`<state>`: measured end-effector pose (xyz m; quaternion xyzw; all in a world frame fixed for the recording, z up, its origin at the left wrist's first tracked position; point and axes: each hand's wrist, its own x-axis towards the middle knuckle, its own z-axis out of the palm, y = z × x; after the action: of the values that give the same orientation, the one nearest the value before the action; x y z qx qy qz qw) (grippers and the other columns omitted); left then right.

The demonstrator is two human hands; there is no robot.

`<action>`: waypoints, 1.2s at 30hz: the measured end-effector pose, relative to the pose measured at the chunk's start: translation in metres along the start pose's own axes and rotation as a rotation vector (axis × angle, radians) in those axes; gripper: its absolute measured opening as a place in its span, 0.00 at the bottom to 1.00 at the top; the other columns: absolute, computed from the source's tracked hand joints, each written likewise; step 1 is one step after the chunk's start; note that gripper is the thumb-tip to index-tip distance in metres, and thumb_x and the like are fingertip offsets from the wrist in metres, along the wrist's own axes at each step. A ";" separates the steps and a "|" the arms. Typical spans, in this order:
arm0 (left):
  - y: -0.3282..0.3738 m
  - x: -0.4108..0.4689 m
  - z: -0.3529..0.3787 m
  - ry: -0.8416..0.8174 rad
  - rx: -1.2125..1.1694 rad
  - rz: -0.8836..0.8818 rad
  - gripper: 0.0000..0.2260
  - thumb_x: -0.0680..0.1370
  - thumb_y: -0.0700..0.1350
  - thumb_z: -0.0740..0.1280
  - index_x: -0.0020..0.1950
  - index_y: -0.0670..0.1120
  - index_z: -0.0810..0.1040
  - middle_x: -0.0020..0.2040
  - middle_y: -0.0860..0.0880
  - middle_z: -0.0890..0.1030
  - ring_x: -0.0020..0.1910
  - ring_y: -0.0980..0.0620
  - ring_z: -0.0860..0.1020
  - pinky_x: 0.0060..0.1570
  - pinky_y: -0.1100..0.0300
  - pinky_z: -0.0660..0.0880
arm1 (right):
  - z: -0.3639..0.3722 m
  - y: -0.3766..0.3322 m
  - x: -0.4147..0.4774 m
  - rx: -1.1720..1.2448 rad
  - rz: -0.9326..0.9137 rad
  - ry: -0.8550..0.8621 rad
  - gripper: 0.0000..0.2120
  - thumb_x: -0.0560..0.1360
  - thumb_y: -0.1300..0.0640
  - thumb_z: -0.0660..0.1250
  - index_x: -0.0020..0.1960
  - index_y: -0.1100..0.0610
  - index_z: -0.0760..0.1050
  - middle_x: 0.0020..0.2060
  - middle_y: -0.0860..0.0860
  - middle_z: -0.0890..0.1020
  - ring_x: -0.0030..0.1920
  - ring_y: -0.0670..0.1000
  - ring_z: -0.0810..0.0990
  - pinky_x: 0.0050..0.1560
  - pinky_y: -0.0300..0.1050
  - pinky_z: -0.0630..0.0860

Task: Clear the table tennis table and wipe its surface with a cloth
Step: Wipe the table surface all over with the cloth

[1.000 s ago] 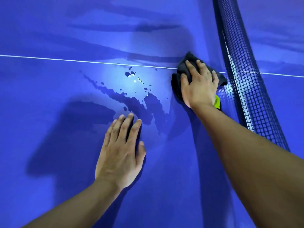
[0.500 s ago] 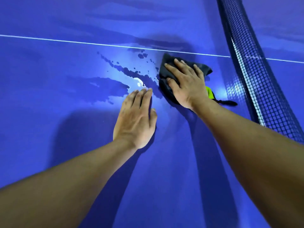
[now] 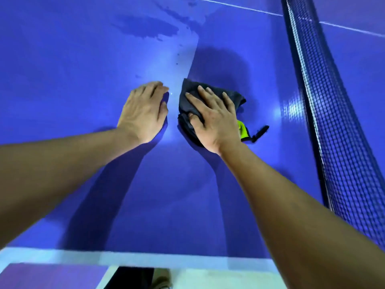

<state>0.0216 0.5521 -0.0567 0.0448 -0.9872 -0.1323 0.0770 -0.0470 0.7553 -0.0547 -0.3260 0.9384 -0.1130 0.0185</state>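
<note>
The cloth point(image 3: 188, 97) is a dark grey, soft, crumpled piece of fabric lying flat on the table under the right hand point(image 3: 214, 119). A bright yellow-green tag point(image 3: 242, 130) and a short black loop point(image 3: 260, 132) stick out from its edge on the outer side of that hand's wrist. The right hand presses down on the cloth with straight, spread fingers and does not curl round it. Just beside it, apart from the cloth, the left hand point(image 3: 143, 113) lies palm down on the bare table point(image 3: 62, 80), fingers together and straight, holding nothing. The table top is smooth, glossy blue and shows the arms' shadows and a pale glare between the hands. Beyond the fingertips lies a darker wet smear point(image 3: 150, 28) with small droplets. Right of the right hand stands the net point(image 3: 333, 122), a fine square mesh. A white band point(image 3: 145, 258) edges the table below both forearms.
</note>
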 end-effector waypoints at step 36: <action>-0.002 -0.083 -0.028 -0.047 0.010 -0.124 0.23 0.80 0.49 0.57 0.73 0.44 0.69 0.76 0.43 0.66 0.75 0.41 0.64 0.73 0.46 0.61 | 0.027 -0.095 -0.134 0.016 -0.022 0.133 0.26 0.80 0.42 0.58 0.78 0.43 0.68 0.79 0.50 0.67 0.79 0.51 0.64 0.78 0.62 0.57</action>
<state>0.1084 0.5527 -0.0425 0.1032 -0.9847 -0.1328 0.0453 0.1191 0.7604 -0.0647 -0.3277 0.9330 -0.1422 -0.0427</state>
